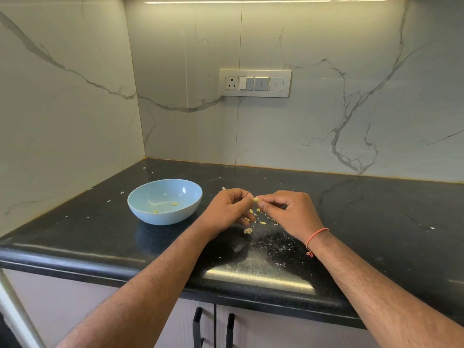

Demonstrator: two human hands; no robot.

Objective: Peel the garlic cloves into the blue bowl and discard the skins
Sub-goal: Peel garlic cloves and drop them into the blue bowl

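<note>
Task looked partway done. The blue bowl [164, 200] sat on the black counter [376, 222], left of both hands, holding just a couple of small pale pieces [173, 204]; too small to say if they were peeled garlic or scraps. A thin pale strand lay in there too, unclear what.

The left hand [226, 212] had its fingers curled, tips pinching the garlic clove [256, 199] from its side. The clove was held above the counter, right of the bowl, between both hands. The right hand [288, 212] pinched the same clove from the other side, thumb and forefinger clamped on it, other fingers curled under.

Loose skins [258, 219] lay scattered on the counter beneath the hands, so none discarded yet by the look of it. A further pale bit [248, 230] lay just below the left hand; skin or clove, couldn't tell.

Hidden: how much skin remained on the held clove, since fingertips covered most of it. No stock of unpeeled cloves in view, no bin in view. Remaining count unknown.
</note>
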